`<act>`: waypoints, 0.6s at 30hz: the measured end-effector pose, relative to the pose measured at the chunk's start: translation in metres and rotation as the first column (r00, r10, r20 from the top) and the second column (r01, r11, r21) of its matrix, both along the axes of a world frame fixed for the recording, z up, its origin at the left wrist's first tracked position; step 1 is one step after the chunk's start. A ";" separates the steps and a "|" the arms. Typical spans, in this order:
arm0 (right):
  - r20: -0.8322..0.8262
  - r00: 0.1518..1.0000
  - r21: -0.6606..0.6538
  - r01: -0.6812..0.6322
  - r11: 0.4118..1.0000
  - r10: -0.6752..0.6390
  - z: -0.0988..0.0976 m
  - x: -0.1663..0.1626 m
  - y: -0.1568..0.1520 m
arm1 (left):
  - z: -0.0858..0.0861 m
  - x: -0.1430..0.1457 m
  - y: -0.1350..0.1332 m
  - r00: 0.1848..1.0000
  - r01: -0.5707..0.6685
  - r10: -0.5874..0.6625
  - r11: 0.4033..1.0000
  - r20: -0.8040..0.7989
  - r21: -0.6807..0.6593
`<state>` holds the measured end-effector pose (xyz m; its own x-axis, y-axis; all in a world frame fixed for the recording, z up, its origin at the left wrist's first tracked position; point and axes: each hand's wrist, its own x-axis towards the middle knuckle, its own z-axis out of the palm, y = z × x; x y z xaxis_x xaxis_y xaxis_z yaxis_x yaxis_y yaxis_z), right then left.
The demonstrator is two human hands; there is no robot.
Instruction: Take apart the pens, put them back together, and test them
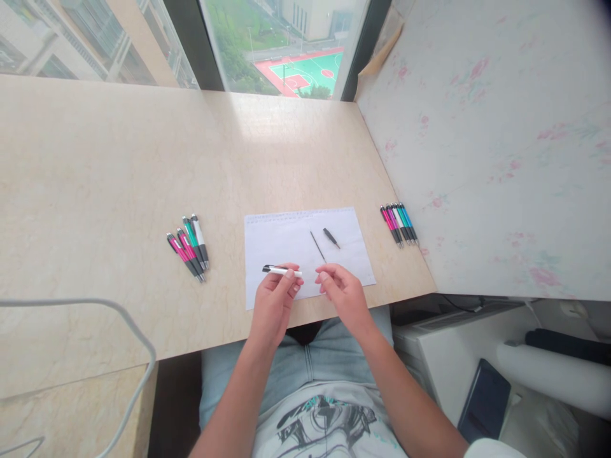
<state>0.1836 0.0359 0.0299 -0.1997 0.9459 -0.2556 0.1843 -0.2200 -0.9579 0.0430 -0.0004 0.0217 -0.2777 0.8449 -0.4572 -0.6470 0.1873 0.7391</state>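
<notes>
My left hand [274, 299] is closed on the white pen barrel [273, 270], which has a black clip end pointing left. Its open right end shows past my fingertips. To the right, my right hand [346, 296] has thumb and fingers pinched together; whatever may be between them is too small to make out. Both hands are over the lower part of a white sheet of paper [267, 245]. Beyond my right hand, a thin dark pen refill [316, 243] lies on the sheet, beside a black pen grip section [330, 237] with a pointed tip.
Several pink, green and white pens [188, 250] lie left of the sheet. Another row of several coloured pens [399, 224] lies at right, near the papered wall [482, 140]. A grey cable [119, 308] crosses the table's left front. A window is behind the table [143, 152].
</notes>
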 end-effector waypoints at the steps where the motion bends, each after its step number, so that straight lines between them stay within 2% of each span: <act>1: -0.117 0.993 -0.089 0.010 0.996 -0.020 0.000 -0.003 -0.002 | 0.002 0.001 -0.001 0.998 0.028 -0.028 1.000 -0.048 0.003; 3: -0.322 0.944 -0.246 -0.011 0.969 -0.071 -0.001 -0.010 -0.006 | 0.007 0.002 -0.003 0.974 0.085 -0.080 0.996 -0.212 0.012; 5: -0.452 0.886 -0.360 -0.076 0.930 -0.103 -0.001 -0.016 -0.007 | 0.014 0.002 -0.005 0.897 0.140 -0.113 0.990 -0.428 0.032; 7: -0.503 0.856 -0.431 -0.128 0.893 -0.120 -0.001 -0.020 -0.006 | 0.022 0.001 -0.007 0.784 0.199 -0.130 0.979 -0.608 0.048; 9: -0.501 0.855 -0.472 -0.143 0.870 -0.132 0.000 -0.022 -0.005 | 0.027 -0.001 -0.007 0.713 0.238 -0.138 0.970 -0.688 0.051; 11: -0.470 0.875 -0.477 -0.142 0.867 -0.116 0.002 -0.022 -0.004 | 0.029 -0.002 -0.007 0.724 0.231 -0.135 0.972 -0.677 0.053; 13: -0.419 0.906 -0.439 -0.136 0.888 -0.068 0.003 -0.022 -0.004 | 0.026 -0.002 -0.006 0.776 0.185 -0.113 0.981 -0.621 0.054; 16: -0.271 0.962 -0.306 -0.110 0.946 0.024 0.003 -0.018 -0.001 | 0.019 -0.004 -0.005 0.849 0.115 -0.087 0.993 -0.522 0.022; 18: -0.107 0.992 -0.169 -0.088 0.982 0.070 0.002 -0.014 0.003 | 0.014 -0.007 -0.005 0.889 0.084 -0.075 0.996 -0.451 -0.001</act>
